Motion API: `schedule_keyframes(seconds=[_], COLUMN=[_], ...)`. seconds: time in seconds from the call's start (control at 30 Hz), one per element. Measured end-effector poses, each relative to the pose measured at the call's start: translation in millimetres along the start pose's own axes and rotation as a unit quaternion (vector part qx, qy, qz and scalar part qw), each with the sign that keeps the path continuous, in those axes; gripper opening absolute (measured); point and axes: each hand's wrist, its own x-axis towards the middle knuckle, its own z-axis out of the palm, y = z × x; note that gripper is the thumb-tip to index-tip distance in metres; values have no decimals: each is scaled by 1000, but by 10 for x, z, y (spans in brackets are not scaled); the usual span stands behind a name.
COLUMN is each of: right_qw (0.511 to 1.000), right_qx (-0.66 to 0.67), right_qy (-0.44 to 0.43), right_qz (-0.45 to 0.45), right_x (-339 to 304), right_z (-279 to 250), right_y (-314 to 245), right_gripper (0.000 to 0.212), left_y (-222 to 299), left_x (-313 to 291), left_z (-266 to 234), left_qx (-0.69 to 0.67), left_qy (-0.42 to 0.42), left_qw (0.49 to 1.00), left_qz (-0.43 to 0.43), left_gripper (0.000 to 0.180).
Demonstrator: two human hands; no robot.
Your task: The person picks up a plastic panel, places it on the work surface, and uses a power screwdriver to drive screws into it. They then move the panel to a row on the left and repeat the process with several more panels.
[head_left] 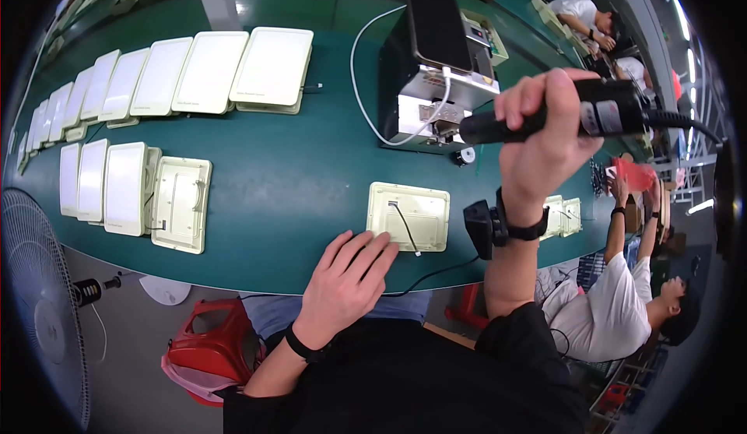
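Note:
My right hand (548, 142) is raised and wrapped round a black electric screwdriver (615, 107), which lies nearly level with its cord running off to the right. Its nose points left, at the front of a black and metal screw feeder (411, 119); whether it touches a screw there is too small to tell. My left hand (342, 282) lies flat with fingers stretched out, the fingertips at the near edge of a cream plastic housing (428, 200). A short black cable (406, 228) with a white plug hangs across that housing's inside.
A phone (436, 25) with a white cable rests on the feeder. Two rows of white panels (272, 64) line the left, with an open housing (183, 208) beside them. A fan (47, 309) stands at left, a red stool (210, 340) below. Co-workers (599, 309) sit at right.

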Motion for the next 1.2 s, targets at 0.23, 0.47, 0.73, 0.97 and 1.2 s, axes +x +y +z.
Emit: schedule_keyframes(seconds=[0.23,0.47,0.73,0.97,1.2], right_qw=[975,970,965,970,972], right_qx=[147,84,94,93,110], right_qy=[-152,-205,-217,-198,-198], right_qz=[63,104,114,104,57], right_x=[-574,-896,-950,-1003,-891], right_z=[72,140,173,171,44], right_y=[-187,-149,-50,11,-90], right_gripper=[19,26,26,25,22], left_y=[-20,-33,-46,19,67], left_x=[-5,-5,-18,0,-78], left_z=[-12,16,17,-7,7], left_qx=[29,30,31,56,65], left_qy=[-26,-22,-21,-28,-38], left_qw=[999,999,999,998,997], left_qz=[8,9,9,8,8], left_gripper=[45,41,42,48,54])
